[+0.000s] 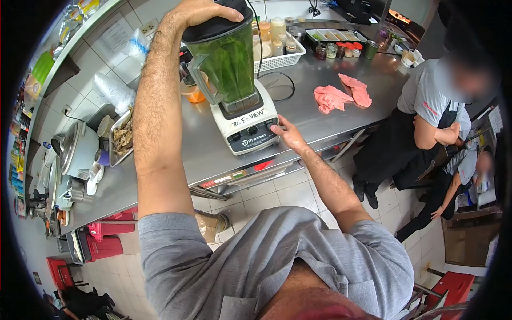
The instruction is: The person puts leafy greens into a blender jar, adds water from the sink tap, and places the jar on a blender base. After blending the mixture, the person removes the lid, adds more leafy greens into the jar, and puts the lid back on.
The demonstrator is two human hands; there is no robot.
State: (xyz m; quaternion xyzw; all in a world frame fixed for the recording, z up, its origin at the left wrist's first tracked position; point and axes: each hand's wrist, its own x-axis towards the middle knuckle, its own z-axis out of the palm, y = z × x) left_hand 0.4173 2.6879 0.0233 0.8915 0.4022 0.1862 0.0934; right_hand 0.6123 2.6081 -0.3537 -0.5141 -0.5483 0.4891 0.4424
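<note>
One blender (234,93) stands upright on the steel bench (309,125), its jug (226,68) loaded with green contents (234,80) and seated on the base (221,120). We have our left hand (212,9) spread palm-down over the black lid (217,31); our right hand (291,134) touches the base's right side, thumb beside the control panel (257,137), though whether it grips we cannot tell. By our judgement, filling and lidding are done; whether the blender runs we cannot tell, and the jug is not yet emptied. Right of the blender lie two pink cloths (332,100); behind it, a white basket (284,63) holds bottles (278,28).
</note>
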